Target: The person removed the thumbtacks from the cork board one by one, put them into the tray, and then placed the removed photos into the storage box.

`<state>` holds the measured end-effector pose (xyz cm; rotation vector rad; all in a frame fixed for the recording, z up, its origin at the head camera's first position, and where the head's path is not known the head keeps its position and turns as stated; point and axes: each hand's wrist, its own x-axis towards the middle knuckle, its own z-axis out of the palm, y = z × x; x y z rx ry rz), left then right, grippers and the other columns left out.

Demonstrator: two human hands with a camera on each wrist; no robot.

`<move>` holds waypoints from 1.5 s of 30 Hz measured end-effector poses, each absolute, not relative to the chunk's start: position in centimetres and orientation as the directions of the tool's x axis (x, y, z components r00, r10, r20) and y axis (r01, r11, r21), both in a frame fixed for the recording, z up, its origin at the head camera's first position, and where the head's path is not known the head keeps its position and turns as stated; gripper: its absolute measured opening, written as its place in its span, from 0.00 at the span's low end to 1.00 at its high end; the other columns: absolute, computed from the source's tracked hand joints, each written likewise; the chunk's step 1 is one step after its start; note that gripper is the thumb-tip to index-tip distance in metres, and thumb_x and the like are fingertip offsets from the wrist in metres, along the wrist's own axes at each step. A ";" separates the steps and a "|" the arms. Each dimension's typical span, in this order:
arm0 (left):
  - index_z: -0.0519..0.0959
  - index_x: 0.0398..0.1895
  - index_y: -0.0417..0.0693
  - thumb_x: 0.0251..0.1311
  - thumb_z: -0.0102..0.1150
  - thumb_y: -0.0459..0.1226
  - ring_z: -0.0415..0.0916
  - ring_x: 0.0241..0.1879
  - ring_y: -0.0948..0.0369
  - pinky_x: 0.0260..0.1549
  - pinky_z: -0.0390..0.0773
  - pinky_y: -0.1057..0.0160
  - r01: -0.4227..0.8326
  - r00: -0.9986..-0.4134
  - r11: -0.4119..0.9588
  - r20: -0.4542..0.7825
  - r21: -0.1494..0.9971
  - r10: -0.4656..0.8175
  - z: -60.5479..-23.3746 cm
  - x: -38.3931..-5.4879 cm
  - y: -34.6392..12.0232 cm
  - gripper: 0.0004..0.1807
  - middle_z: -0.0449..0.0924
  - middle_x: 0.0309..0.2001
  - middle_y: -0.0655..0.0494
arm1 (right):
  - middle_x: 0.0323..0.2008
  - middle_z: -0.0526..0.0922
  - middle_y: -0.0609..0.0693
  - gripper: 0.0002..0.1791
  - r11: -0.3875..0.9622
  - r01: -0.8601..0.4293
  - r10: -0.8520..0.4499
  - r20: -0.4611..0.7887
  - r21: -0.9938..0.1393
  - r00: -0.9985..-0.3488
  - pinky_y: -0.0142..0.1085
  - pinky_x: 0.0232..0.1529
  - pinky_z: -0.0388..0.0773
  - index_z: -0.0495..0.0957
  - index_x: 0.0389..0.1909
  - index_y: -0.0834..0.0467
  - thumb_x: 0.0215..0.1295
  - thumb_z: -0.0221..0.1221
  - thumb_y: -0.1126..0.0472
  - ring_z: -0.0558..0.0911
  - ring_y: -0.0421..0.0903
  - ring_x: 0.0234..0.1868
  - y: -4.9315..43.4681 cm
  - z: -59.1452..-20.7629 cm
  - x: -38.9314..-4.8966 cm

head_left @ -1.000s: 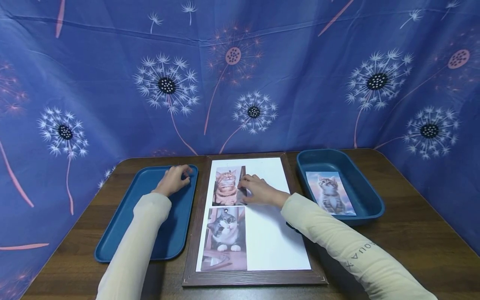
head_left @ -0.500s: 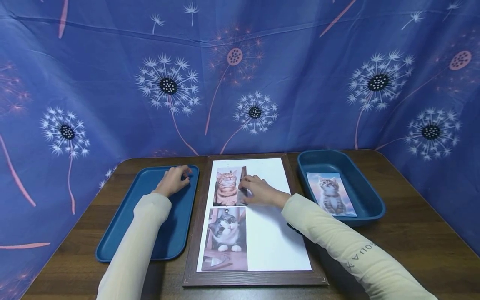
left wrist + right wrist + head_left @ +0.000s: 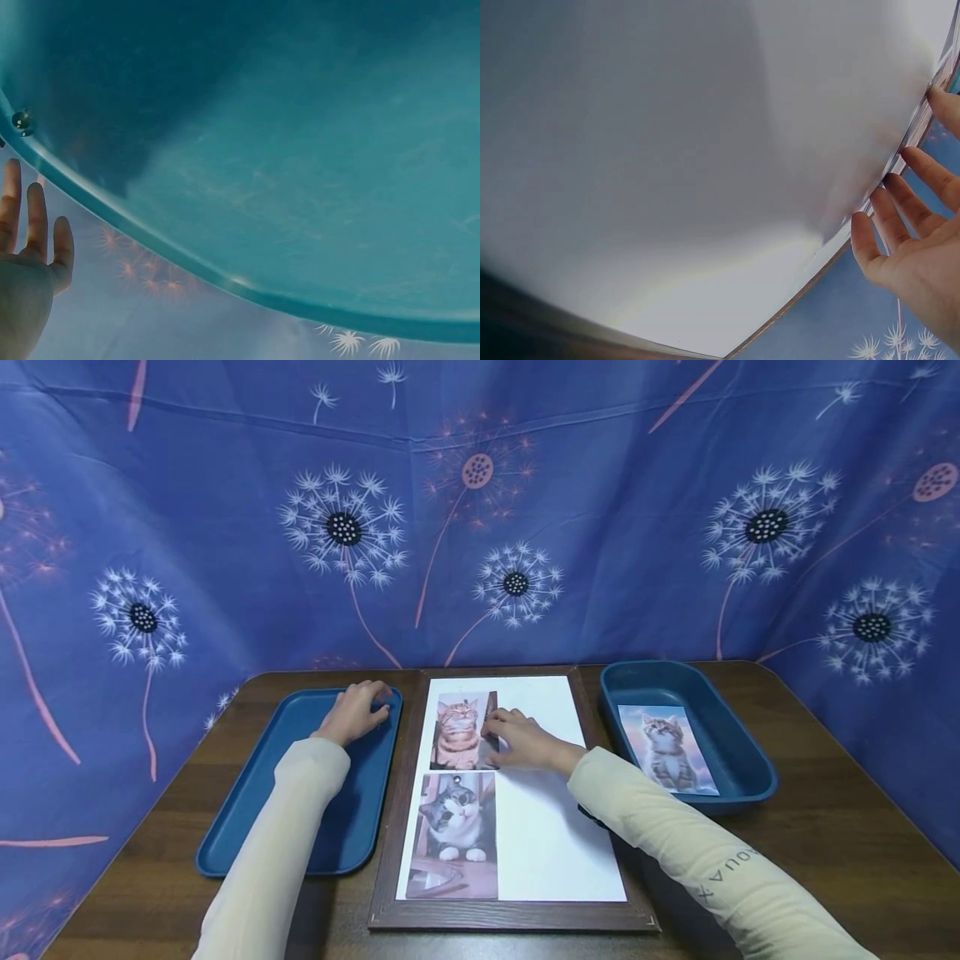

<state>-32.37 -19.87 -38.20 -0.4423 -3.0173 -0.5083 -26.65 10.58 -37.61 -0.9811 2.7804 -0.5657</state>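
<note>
My left hand [image 3: 354, 714] hovers over the far right corner of the flat blue tray [image 3: 285, 760], its fingers loosely bent and holding nothing. In the left wrist view, small shiny dark balls [image 3: 21, 120] sit by the tray's rim, just beyond the fingertips. My right hand [image 3: 528, 745] rests its spread fingertips on the right side of a photo of an orange cat [image 3: 455, 735]. That photo lies at the upper left of a white board [image 3: 558, 827] in a brown frame. Below it is a photo of a grey and white cat [image 3: 453, 839], with a small round silvery thing at its top edge.
Right of the frame stands a deeper blue bin [image 3: 738, 760], with a kitten photo [image 3: 663, 752] inside. A wooden table [image 3: 817, 827] carries everything. Behind it hangs a blue cloth [image 3: 615, 543] with dandelion prints.
My left hand has lifted slightly over the tray's far corner. My right hand keeps its place on the orange cat photo. The head view has shifted a little.
</note>
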 end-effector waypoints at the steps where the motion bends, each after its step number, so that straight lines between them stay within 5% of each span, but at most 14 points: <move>1: 0.74 0.50 0.44 0.59 0.54 0.38 0.70 0.50 0.48 0.53 0.64 0.42 0.287 -0.958 0.906 0.095 0.312 0.271 -38.1 -32.4 -19.7 0.16 0.76 0.47 0.45 | 0.58 0.68 0.58 0.23 0.717 -0.576 -0.628 -0.005 -0.394 -0.778 0.57 0.54 0.63 0.72 0.52 0.59 0.57 0.61 0.56 0.67 0.57 0.57 10.6 -37.6 -26.6; 28: 0.73 0.52 0.46 0.59 0.55 0.41 0.68 0.51 0.50 0.53 0.63 0.44 0.439 -0.898 0.841 0.126 0.316 0.422 -37.5 -33.4 -14.2 0.18 0.75 0.47 0.49 | 0.58 0.68 0.59 0.22 0.716 -0.584 -0.629 0.009 -0.382 -0.777 0.57 0.53 0.64 0.72 0.52 0.59 0.56 0.62 0.57 0.68 0.58 0.56 10.8 -37.8 -26.9; 45: 0.71 0.55 0.50 0.60 0.55 0.44 0.65 0.56 0.50 0.57 0.61 0.47 0.432 -0.898 0.851 0.052 0.298 0.437 -37.9 -33.2 -11.9 0.21 0.71 0.54 0.51 | 0.57 0.69 0.57 0.22 0.716 -0.588 -0.629 0.019 -0.377 -0.778 0.55 0.52 0.66 0.73 0.51 0.58 0.56 0.62 0.56 0.68 0.56 0.55 10.6 -38.0 -27.0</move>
